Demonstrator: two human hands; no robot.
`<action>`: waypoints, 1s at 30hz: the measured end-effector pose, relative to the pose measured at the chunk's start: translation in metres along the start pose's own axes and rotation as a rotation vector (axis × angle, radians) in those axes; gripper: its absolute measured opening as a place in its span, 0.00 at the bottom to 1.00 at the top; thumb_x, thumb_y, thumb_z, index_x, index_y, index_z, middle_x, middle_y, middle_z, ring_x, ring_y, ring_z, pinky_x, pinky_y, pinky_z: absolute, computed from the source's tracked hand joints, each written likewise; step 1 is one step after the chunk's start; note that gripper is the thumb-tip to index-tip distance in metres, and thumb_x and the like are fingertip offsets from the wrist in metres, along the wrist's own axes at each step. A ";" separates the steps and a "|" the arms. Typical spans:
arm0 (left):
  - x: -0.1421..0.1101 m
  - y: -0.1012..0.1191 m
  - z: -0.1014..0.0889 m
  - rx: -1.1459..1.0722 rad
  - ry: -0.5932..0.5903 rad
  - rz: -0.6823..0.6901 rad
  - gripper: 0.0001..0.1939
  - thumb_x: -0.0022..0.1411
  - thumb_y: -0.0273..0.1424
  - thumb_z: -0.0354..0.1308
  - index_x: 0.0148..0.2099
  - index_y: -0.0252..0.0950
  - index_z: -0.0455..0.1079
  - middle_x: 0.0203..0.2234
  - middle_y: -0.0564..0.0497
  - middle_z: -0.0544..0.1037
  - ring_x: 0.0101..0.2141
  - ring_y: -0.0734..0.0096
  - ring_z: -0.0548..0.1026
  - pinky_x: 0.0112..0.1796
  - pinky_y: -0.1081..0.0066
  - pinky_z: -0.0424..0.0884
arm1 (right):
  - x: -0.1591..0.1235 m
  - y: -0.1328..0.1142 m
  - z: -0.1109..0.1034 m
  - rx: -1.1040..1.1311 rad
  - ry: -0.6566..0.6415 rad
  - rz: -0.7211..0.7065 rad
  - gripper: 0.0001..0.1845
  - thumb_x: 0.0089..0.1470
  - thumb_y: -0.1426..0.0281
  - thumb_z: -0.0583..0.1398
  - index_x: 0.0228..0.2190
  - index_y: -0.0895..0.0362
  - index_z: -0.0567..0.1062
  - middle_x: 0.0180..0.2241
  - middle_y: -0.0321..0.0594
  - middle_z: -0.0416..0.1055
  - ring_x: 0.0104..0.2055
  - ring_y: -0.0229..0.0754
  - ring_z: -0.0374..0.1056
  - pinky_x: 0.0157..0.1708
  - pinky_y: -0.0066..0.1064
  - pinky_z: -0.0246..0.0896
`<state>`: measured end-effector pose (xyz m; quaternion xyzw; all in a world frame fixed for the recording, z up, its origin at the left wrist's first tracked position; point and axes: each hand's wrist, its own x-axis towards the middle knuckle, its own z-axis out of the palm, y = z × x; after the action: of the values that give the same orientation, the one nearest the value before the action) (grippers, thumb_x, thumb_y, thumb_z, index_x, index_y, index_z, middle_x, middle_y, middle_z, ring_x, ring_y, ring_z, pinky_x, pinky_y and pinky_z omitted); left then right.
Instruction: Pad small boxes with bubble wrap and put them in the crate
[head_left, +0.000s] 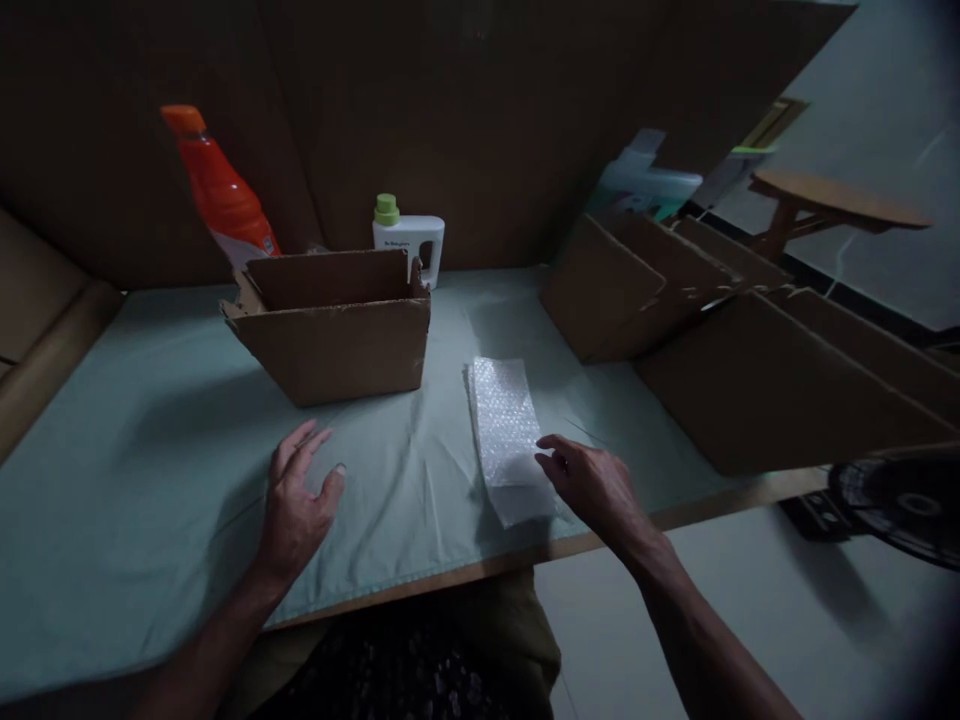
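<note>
A stack of clear bubble-wrap bags (510,420) lies flat on the cloth-covered table. My right hand (589,480) is at its right edge, with curled fingers and a small gap between the fingertips; whether they touch the plastic I cannot tell. My left hand (300,500) hovers over the cloth with thumb and fingers apart, and nothing is in it. Just beyond it stands an open cardboard box (345,350). Behind that box are a red bottle (225,195) with an orange cap and a white jug (409,235) with a green cap.
More open cardboard boxes (787,380) stand at the right, with a translucent bottle (645,185) behind them. Tall cardboard panels (465,120) close off the back. Past the table's right edge are a fan (911,505) on the floor and a wooden stool (832,195).
</note>
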<state>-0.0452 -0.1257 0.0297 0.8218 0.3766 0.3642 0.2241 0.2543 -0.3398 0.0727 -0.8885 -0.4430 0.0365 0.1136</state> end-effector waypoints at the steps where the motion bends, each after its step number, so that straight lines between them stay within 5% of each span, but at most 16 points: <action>1: -0.005 0.004 -0.002 0.009 -0.005 0.026 0.18 0.66 0.35 0.55 0.56 0.35 0.71 0.57 0.40 0.70 0.56 0.52 0.71 0.58 0.50 0.68 | 0.003 -0.001 -0.004 0.020 0.010 -0.020 0.13 0.57 0.65 0.58 0.39 0.52 0.82 0.31 0.41 0.82 0.32 0.47 0.77 0.28 0.31 0.60; 6: -0.025 0.023 0.000 0.003 -0.055 0.188 0.13 0.67 0.31 0.55 0.53 0.36 0.72 0.54 0.42 0.73 0.55 0.55 0.71 0.56 0.53 0.70 | 0.022 -0.003 -0.013 0.261 0.098 -0.024 0.16 0.58 0.61 0.57 0.36 0.55 0.83 0.26 0.40 0.79 0.28 0.43 0.74 0.28 0.30 0.61; 13: -0.025 0.037 0.006 -0.040 -0.107 0.275 0.12 0.66 0.27 0.55 0.51 0.38 0.73 0.51 0.44 0.76 0.52 0.58 0.73 0.53 0.55 0.72 | 0.035 -0.001 0.008 0.459 0.010 0.004 0.14 0.53 0.61 0.60 0.35 0.56 0.82 0.25 0.39 0.78 0.27 0.41 0.72 0.27 0.29 0.63; 18: -0.032 0.047 0.016 -0.093 -0.188 0.328 0.14 0.64 0.25 0.55 0.51 0.36 0.73 0.49 0.43 0.77 0.51 0.58 0.74 0.50 0.56 0.74 | 0.049 -0.002 0.006 0.855 0.063 0.097 0.14 0.47 0.59 0.64 0.28 0.57 0.79 0.23 0.37 0.73 0.23 0.37 0.67 0.21 0.28 0.67; 25: -0.043 0.065 0.033 -0.173 -0.293 0.313 0.14 0.63 0.24 0.55 0.50 0.37 0.74 0.50 0.43 0.77 0.53 0.58 0.73 0.53 0.54 0.74 | 0.126 -0.033 -0.026 1.079 0.317 -0.037 0.11 0.44 0.62 0.65 0.27 0.57 0.75 0.24 0.33 0.68 0.26 0.34 0.65 0.24 0.28 0.74; 30: -0.049 0.058 0.038 -0.145 -0.299 0.266 0.15 0.62 0.25 0.54 0.49 0.37 0.75 0.49 0.42 0.77 0.52 0.58 0.74 0.51 0.53 0.76 | 0.189 -0.061 -0.040 1.121 0.477 -0.135 0.07 0.49 0.66 0.61 0.30 0.57 0.75 0.27 0.33 0.66 0.29 0.33 0.64 0.27 0.27 0.75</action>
<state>-0.0121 -0.2034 0.0222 0.8909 0.2001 0.2909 0.2857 0.3277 -0.1609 0.1329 -0.6472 -0.3739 0.0569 0.6619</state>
